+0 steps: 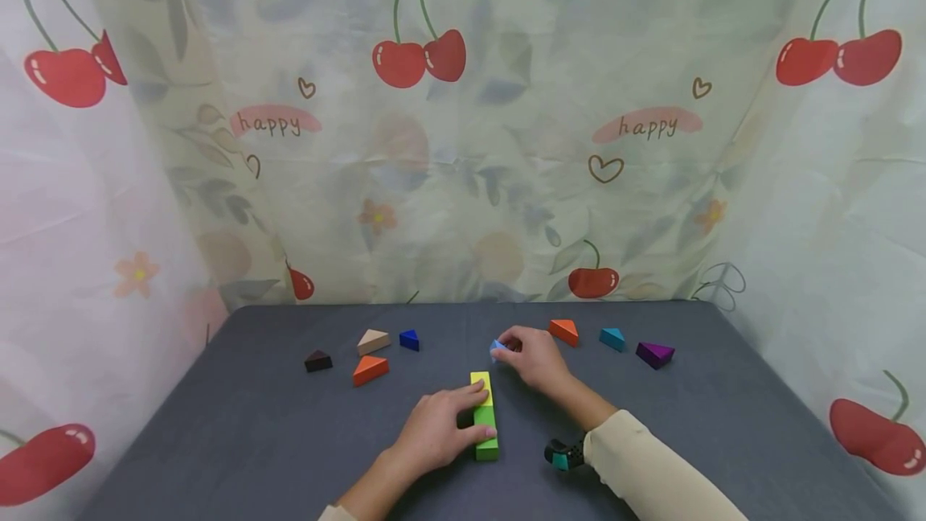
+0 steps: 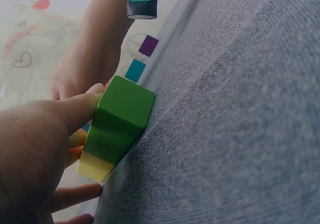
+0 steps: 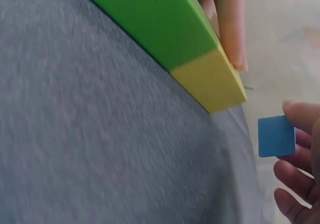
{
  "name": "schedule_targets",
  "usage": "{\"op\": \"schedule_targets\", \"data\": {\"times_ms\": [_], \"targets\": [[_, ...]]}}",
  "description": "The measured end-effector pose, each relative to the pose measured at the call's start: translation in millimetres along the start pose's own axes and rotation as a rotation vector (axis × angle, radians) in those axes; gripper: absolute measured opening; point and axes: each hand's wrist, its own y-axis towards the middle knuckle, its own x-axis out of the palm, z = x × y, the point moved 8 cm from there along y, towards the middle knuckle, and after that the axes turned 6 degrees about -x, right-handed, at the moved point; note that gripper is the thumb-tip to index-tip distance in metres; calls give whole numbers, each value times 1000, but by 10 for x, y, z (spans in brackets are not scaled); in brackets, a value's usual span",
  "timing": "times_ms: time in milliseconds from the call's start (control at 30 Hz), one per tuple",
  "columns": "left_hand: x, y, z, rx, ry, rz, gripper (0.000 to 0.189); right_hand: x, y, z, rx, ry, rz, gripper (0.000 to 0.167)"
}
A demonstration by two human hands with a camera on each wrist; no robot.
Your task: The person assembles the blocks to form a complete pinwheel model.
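A green block (image 1: 484, 418) and a yellow block (image 1: 481, 379) lie end to end in a line on the dark cloth. My left hand (image 1: 437, 428) rests on them from the left, its thumb on the green and a fingertip on the yellow, fingers fairly straight. Beyond the yellow end, my right hand (image 1: 537, 356) pinches a small light blue block (image 3: 276, 137) between thumb and fingers; the right wrist view shows its square face. The fingers partly cover the blue block in the head view.
To the left stand a black block (image 1: 318, 361), a beige one (image 1: 373, 342), an orange one (image 1: 370, 370) and a dark blue one (image 1: 409, 340). On the right are another orange block (image 1: 564, 332), a teal one (image 1: 612, 338) and a purple one (image 1: 655, 354). A patterned curtain (image 1: 463, 183) hangs behind.
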Motion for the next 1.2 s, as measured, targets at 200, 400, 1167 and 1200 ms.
{"op": "schedule_targets", "data": {"times_ms": [200,400,1167,1200], "targets": [[1,-12,4,10,2,0,62,148,-8,-12,33,-40,-45,18],[11,-8,2,-1,0,-11,63,260,-20,13,87,-44,-101,18],[5,7,-2,0,-13,-24,62,316,-89,-15,110,76,-79,10],[1,9,3,4,-12,-22,62,315,-85,-13,112,82,-79,9]]}}
